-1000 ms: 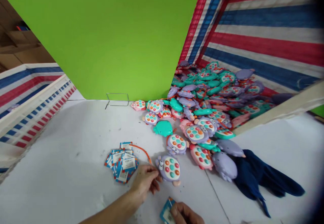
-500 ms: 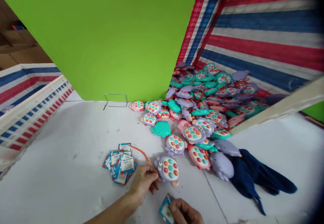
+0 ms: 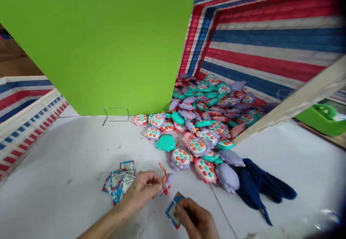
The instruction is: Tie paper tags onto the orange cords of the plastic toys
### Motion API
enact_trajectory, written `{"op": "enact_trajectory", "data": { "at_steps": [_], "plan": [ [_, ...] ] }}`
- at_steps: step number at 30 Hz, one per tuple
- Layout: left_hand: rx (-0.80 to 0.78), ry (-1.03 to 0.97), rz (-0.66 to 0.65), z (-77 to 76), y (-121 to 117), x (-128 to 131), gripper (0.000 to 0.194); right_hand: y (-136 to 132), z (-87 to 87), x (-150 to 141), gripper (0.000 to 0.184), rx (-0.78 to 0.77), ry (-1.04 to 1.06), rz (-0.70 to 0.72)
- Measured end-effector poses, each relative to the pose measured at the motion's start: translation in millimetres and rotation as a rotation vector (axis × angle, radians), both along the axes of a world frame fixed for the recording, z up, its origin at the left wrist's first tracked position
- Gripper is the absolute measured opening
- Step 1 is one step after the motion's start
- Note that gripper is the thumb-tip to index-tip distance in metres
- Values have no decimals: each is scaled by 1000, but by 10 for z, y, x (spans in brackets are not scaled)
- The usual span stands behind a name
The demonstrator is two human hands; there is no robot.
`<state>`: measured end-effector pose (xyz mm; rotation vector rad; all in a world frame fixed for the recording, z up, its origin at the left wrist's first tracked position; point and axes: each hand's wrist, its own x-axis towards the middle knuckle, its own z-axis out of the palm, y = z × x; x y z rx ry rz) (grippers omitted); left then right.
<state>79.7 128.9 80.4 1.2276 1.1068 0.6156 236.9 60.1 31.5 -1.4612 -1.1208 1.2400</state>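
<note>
Left hand (image 3: 142, 192) pinches a purple toy (image 3: 167, 181) by its orange cord (image 3: 163, 170), right hand (image 3: 196, 221) grips a blue tag (image 3: 173, 213) with unreadable print, between tag stack (image 3: 117, 181) at left and toy pile (image 3: 202, 131) with dark cloth (image 3: 259, 188) at right.

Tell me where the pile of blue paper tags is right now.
In the head view, the pile of blue tags lies on the white table at lower left, just left of the left hand and well clear of the toy heap.
</note>
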Motion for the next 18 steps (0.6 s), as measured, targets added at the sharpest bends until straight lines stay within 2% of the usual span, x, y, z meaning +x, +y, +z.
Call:
{"op": "enact_trajectory", "data": {
  "at_steps": [4,6,9,12,15,18],
  "plan": [
    [114,113,-116,125,-81,1,13,58,78,-78,34,46,-184,65],
    [177,200,-152,147,-136,45,15,72,81,-114,32,65,-206,70],
    [263,296,-198,93,-231,127,16,73,38,-144,30,85,-68,10],
    [338,240,-174,-42,-313,188,18,46,-38,-147,31,96,93,-89],
    [212,110,-45,-170,-346,227,18,8,-92,-139,31,46,133,-146],
    [72,-12,36,-229,-333,262,20,-9,-96,-135,31,41,134,-125]
  ]
}}
